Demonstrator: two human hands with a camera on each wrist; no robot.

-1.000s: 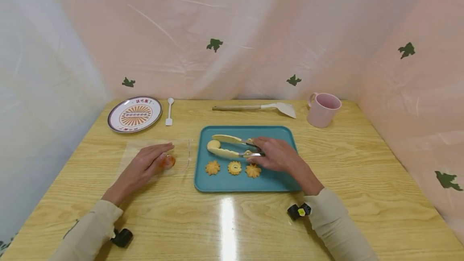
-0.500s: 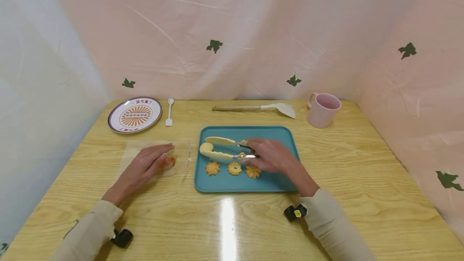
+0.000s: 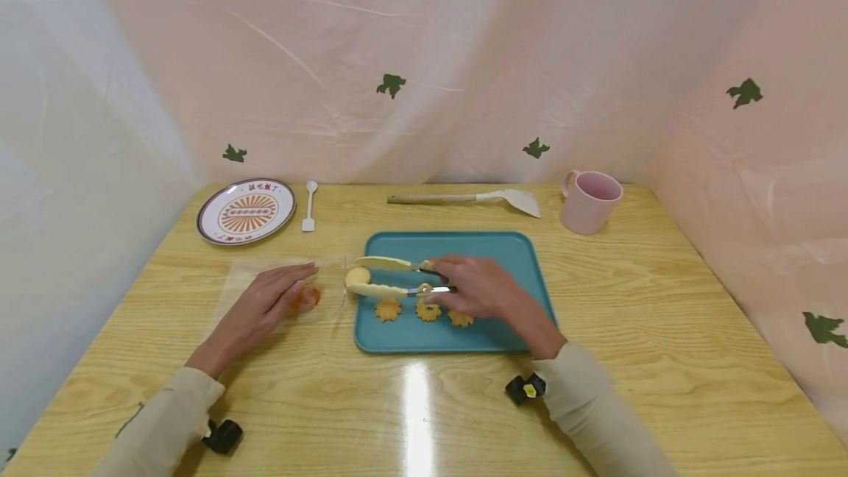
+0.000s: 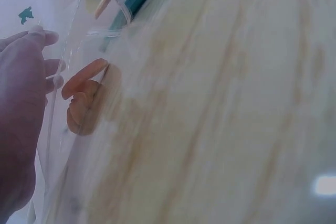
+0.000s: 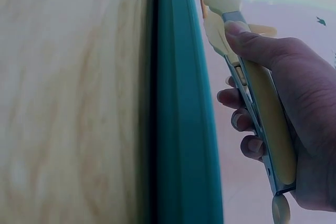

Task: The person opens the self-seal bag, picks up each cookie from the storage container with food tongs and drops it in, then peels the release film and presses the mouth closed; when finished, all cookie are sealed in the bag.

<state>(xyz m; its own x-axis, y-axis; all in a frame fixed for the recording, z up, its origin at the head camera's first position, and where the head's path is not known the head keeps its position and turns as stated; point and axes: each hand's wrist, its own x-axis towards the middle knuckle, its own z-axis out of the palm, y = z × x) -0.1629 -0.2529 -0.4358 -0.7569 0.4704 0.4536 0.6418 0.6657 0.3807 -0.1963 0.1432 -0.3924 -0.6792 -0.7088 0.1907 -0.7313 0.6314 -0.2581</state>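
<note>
My right hand (image 3: 473, 285) grips a pair of cream-tipped tongs (image 3: 380, 290), its thumb along the handle in the right wrist view. Between the tong tips sits a round pale cookie (image 3: 358, 280), over the left rim of the blue tray (image 3: 457, 241) and at the mouth of a clear plastic bag (image 4: 79, 40). My left hand (image 3: 261, 304) holds the bag, with its thumb and fingertips at the film. Orange-brown cookies (image 4: 84, 98) lie inside the bag. On the tray, three flower-shaped cookies, among them a left one (image 3: 388, 309), lie in a row partly below the tongs.
At the back left are a patterned plate (image 3: 246, 212) and a small white spoon (image 3: 309, 206). A spatula (image 3: 437, 199) with a wooden handle lies behind the tray. A pink mug (image 3: 592, 203) stands at the back right. Cloth hangs behind the table (image 3: 318, 403).
The right hand has moved left with the tongs, carrying the round cookie from above the tray to its left rim by the bag's mouth. The left hand has stayed in place.
</note>
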